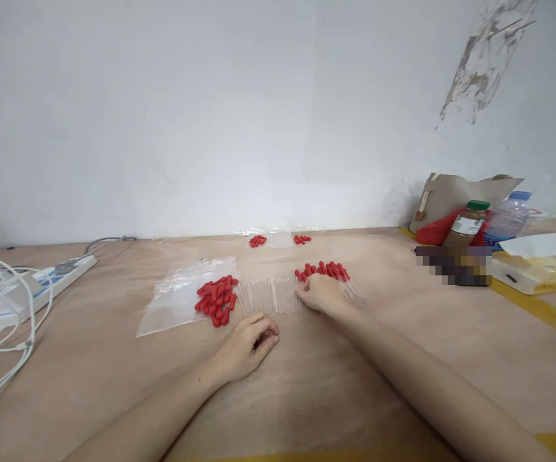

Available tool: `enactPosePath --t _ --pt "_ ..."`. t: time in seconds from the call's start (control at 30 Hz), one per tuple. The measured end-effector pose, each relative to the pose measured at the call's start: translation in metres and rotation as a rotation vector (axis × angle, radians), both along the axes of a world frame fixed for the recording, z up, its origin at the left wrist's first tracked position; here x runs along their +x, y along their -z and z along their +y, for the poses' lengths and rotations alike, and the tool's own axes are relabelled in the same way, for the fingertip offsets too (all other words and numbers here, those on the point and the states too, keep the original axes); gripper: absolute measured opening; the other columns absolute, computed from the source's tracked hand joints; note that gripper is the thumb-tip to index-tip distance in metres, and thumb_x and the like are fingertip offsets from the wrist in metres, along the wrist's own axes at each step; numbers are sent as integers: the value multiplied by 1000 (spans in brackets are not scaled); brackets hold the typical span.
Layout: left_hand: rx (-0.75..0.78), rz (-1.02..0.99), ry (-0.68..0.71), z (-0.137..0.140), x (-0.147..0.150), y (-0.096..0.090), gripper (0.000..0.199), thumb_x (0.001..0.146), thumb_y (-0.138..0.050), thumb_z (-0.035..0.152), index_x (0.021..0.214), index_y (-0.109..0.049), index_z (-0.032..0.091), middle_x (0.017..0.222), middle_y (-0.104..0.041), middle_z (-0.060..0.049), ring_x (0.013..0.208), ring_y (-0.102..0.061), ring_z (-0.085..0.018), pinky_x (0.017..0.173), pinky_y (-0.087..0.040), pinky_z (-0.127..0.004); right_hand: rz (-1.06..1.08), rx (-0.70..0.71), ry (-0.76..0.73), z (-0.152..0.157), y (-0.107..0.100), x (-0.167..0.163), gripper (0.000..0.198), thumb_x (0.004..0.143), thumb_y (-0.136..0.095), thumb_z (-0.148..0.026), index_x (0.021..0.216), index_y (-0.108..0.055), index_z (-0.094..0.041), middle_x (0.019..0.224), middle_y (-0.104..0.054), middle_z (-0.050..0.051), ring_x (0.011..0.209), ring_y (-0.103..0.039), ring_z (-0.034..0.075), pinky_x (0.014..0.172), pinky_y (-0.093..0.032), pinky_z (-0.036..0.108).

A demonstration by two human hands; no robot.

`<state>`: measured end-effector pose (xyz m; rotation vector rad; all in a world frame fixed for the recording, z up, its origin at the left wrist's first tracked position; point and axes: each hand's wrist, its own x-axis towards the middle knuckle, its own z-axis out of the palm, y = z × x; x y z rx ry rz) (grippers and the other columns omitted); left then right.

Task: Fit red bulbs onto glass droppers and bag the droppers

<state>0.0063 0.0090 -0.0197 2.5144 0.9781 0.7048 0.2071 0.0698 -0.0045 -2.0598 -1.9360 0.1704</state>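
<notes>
My right hand (pixel 323 293) reaches over the right end of a row of thin clear glass dropper tubes (pixel 271 295). Its fingertips are drawn together at the tubes; what they hold, if anything, is hidden. Just beyond and beside it lie several droppers with red rubber bulbs (pixel 336 269), their glass stems pointing toward me, partly covered by the hand. Below the row, my left hand (pixel 250 344) rests on the table with fingers curled in, nothing visible in them. A heap of loose red rubber bulbs (pixel 216 299) lies left of the tubes, partly on a clear plastic bag (pixel 172 298).
Toward the wall are two small groups of red bulbs (pixel 257 240) with clear plastic (pixel 278 240). A white power strip (pixel 61 276) with cables stands left. On the right are a beige bag (pixel 444 192), a green-capped bottle (pixel 468 224), a clear bottle (pixel 509 218) and a yellow packet (pixel 542 273).
</notes>
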Motion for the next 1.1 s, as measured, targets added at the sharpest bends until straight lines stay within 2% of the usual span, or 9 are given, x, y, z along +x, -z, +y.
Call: enactPosePath --t 0.3,0.43,0.53,0.6,0.67,0.77,0.87,0.97,1.1 --pt "15 8 -18 0 0 0 11 83 -43 18 81 -54 18 77 -51 -2 68 -50 -13 61 -40 -24 -17 -113 66 16 -2 -10 32 68 -50 -35 89 -64 -14 86 -66 14 86 -60 27 67 -42 34" --pt "6 -7 -20 -1 0 2 11 83 -43 19 81 -54 18 78 -52 -2 67 -50 -13 61 -41 -24 13 -121 81 17 -5 -11 29 71 -49 -37 83 -64 -15 85 -66 13 85 -60 26 67 -42 33" --pt "11 -32 -54 0 1 4 11 83 -45 20 83 -55 18 76 -53 -1 63 -50 -12 58 -40 -23 55 -92 51 10 -8 -7 27 74 -45 -38 69 -63 -17 75 -66 9 76 -61 24 60 -39 29" --pt "72 -59 -121 5 -3 1 10 82 -47 22 82 -56 18 74 -54 -1 62 -49 -12 57 -40 -23 83 -45 -4 1 -9 -3 31 77 -42 -37 59 -59 -18 67 -64 8 68 -60 21 55 -36 27" --pt "178 -90 -238 14 -12 -5 12 81 -48 24 74 -55 18 71 -54 0 64 -50 -13 59 -39 -24 101 43 -63 -12 -7 3 29 78 -42 -33 58 -55 -17 64 -62 6 64 -58 18 53 -32 25" --pt "313 -91 -497 34 -38 -17 21 79 -49 30 62 -49 19 62 -50 0 62 -49 -15 60 -38 -27 172 187 -169 -33 3 14 19 80 -41 -26 67 -52 -18 68 -61 3 62 -55 14 52 -31 23" --pt "377 -97 -696 56 -69 -21 14 76 -52 34 69 -53 22 68 -53 -3 66 -50 -20 60 -38 -32 253 273 -327 -48 15 26 16 83 -37 -24 74 -49 -19 70 -58 1 62 -52 13 56 -34 23" --pt "342 -92 -748 72 -92 -16 12 73 -57 35 79 -59 26 73 -56 -6 65 -51 -22 61 -39 -37 287 355 -446 -55 21 34 13 83 -37 -23 77 -48 -19 73 -57 2 68 -52 13 62 -37 24" --pt "254 -61 -702 79 -97 -8 16 77 -52 38 76 -63 26 71 -57 -7 68 -53 -23 59 -40 -36 305 377 -474 -57 24 38 11 82 -40 -22 78 -49 -18 73 -57 3 68 -51 14 62 -38 25"
